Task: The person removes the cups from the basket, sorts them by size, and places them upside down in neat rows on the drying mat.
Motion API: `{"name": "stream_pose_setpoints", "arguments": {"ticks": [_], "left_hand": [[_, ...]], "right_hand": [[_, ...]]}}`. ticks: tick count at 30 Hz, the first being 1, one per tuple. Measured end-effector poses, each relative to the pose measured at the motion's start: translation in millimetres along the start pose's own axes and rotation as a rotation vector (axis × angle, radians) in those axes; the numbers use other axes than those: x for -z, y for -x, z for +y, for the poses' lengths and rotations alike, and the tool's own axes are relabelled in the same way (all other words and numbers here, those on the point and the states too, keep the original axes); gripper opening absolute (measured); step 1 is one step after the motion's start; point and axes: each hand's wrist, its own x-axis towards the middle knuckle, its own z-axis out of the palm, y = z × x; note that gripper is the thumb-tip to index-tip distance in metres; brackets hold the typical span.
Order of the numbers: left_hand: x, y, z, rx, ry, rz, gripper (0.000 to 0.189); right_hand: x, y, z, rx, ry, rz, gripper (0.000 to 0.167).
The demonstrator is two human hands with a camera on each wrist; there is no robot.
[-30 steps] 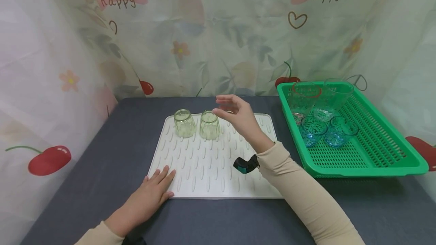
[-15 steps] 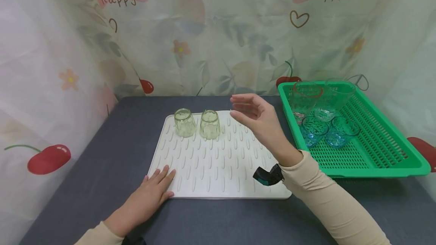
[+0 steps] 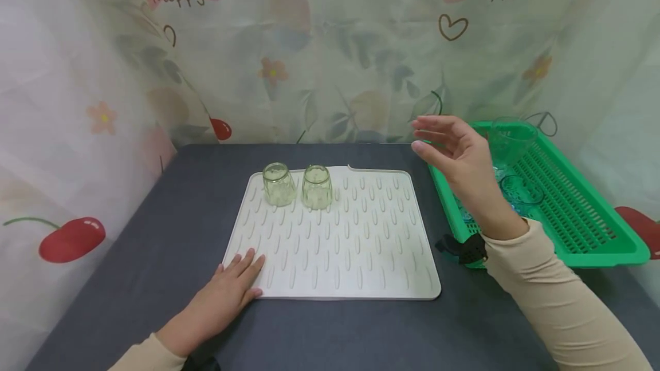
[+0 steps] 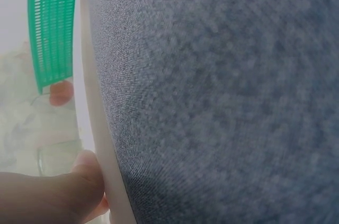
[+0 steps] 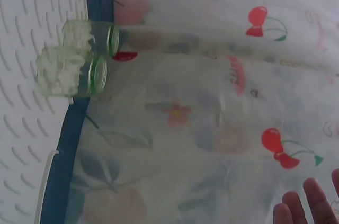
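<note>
My left hand [image 3: 219,296] rests with spread fingers on the front left corner of the white ribbed mat [image 3: 361,233]. In the left wrist view its thumb [image 4: 79,184] touches the mat's edge. Two pale green glasses stand upside down at the back of the mat, a left glass [image 3: 279,185] and a right glass [image 3: 317,188]. My right hand [image 3: 459,165] is in the air over the left side of the green basket [image 3: 608,228], fingers loosely bent, holding nothing. Behind it a clear glass [image 3: 511,139] and a blue glass [image 3: 522,190] show inside the basket; others are mostly hidden.
A dark grey cloth [image 3: 330,336] covers the table under the mat and basket. A printed curtain [image 3: 330,62] hangs along the back and both sides. The basket stands at the right, beyond the mat's right edge.
My right hand has moved right, from beside the right green glass to over the basket's left side, now hiding the red-rimmed glass. The left hand and both green glasses stay put.
</note>
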Motion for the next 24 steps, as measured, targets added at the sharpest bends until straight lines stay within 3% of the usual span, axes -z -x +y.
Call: {"name": "stream_pose_setpoints", "arguments": {"ticks": [6, 14, 24], "left_hand": [[0.5, 0.6, -0.1, 0.001, -0.001, -0.003, 0.058], [0.8, -0.1, -0.3, -0.001, -0.006, -0.010, 0.058], [1.7, 0.0, 1.0, -0.010, -0.004, -0.017, 0.057]], "right_hand": [[36.5, -7.1, 5.6, -0.013, 0.066, 0.003, 0.038], [82.9, -12.9, 30.2, -0.036, 0.171, -0.023, 0.041], [126.9, -15.6, 61.5, -0.236, 0.463, -0.124, 0.045]]}}
